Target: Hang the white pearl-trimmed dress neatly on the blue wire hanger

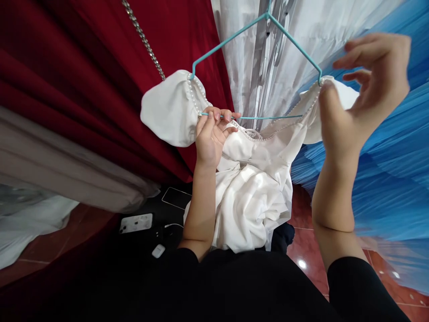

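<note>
A white dress (254,188) with a pearl-trimmed neckline and puffed sleeves hangs from a thin turquoise hanger (231,40). Its skirt is bunched in folds below. My left hand (214,132) pinches the hanger's lower bar near the left sleeve (169,109), fingers curled over the bar. At the right shoulder my right hand (365,85) is raised, its fingers apart and slightly blurred. The right thumb lies at or just in front of the pearl edge by the hanger's right end; whether it presses on the fabric I cannot tell.
Red fabric (100,89) hangs at left, with a beaded strand (144,40) before it. White fabric (234,49) hangs behind and blue tulle (392,156) at right. A phone (136,222), another dark-screened phone (176,198) and a small white case (158,251) lie on a black surface.
</note>
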Motion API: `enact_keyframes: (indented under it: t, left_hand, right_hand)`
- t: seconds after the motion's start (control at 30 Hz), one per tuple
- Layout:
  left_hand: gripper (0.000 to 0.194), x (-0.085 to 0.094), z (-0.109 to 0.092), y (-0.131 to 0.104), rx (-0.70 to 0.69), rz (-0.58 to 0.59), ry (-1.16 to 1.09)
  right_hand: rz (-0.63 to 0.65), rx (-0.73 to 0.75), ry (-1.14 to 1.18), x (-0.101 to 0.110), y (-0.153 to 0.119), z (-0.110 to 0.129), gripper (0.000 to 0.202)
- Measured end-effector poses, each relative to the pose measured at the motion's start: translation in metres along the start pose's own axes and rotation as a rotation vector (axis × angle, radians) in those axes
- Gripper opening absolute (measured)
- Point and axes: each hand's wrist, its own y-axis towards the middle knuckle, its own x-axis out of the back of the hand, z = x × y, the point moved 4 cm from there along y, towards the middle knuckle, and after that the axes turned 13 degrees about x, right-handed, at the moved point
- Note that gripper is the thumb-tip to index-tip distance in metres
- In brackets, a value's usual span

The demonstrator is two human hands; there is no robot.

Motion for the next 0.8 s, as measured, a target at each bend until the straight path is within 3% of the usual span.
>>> enact_keyframes:
  t: [0.1,0.17,0.2,0.37,0.53,0.6,0.73,0.8]
  left_hand:
    - [0.021,-0.002,0.002,0.000,0.017,-0.029,0.010]
    - [0.022,-0.002,0.003,-0.001,0.014,-0.056,0.032]
    - [0.023,-0.002,0.004,0.000,0.013,-0.062,0.047]
    - [0.026,0.003,0.006,0.001,0.025,-0.052,0.111]
    - [0.035,0.013,-0.006,-0.016,-0.013,-0.228,0.367]
    - [0.025,0.014,-0.019,-0.027,-0.164,-0.302,0.456]
    - [0.005,0.007,-0.046,-0.041,-0.635,-0.386,0.568]
    - [0.020,0.004,-0.051,-0.034,-0.743,-0.363,0.631]
  right_hand:
    - [0.246,0.096,0.146,-0.026,-0.027,0.011,0.020]
    - [0.456,0.102,0.151,-0.050,-0.053,0.005,0.022]
    - [0.493,0.090,0.105,-0.059,-0.066,-0.001,0.025]
    - [0.283,0.098,-0.038,-0.079,-0.098,-0.018,0.022]
    - [0.262,0.034,-0.033,-0.086,-0.095,-0.019,0.022]
    - [0.257,0.052,-0.021,-0.084,-0.093,-0.018,0.022]
    - [0.246,0.074,-0.016,-0.080,-0.094,-0.020,0.024]
    - [0.247,0.070,-0.031,-0.080,-0.095,-0.022,0.023]
